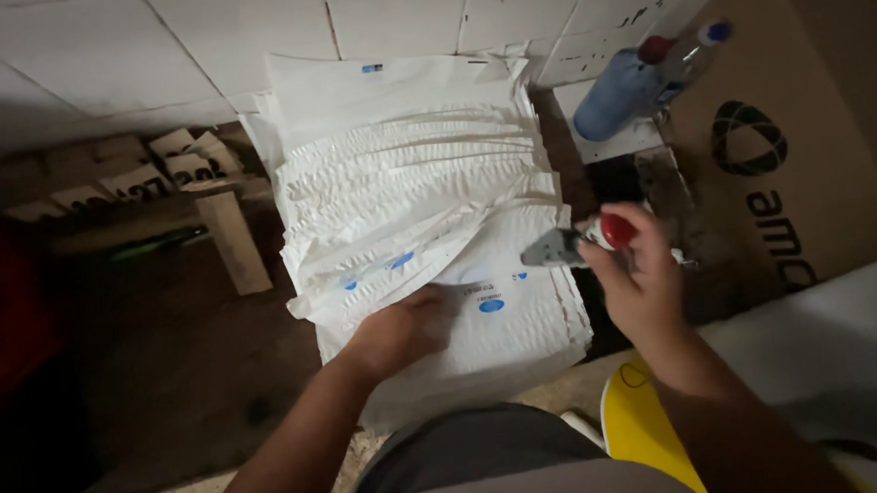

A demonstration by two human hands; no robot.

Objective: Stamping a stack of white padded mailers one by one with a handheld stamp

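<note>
1. Right hand (642,287): fingers curled tight around a small tool with a red cap (596,236); its grey metal tip points left, toward the paper.
2. Left hand (398,329): fingers bent and pressed down flat on the stack of white padded envelopes (416,178), near its lower edge. It grips nothing that I can see, only pins the sheets.
3. The stack lies fanned in overlapping layers on the dark floor, top edge against the white tiled wall (105,54). Small blue marks show on the lower envelopes.
4. The tool's tip sits just beside the right edge of the stack; contact cannot be told.
5. Right of the stack: a blue bottle (617,93) leaning against a brown cardboard box (809,142).
6. Left of the stack: a small wooden block (233,241) on the floor, well apart from both hands.
7. Lower right: a yellow object (644,430), partly hidden by the right forearm.
</note>
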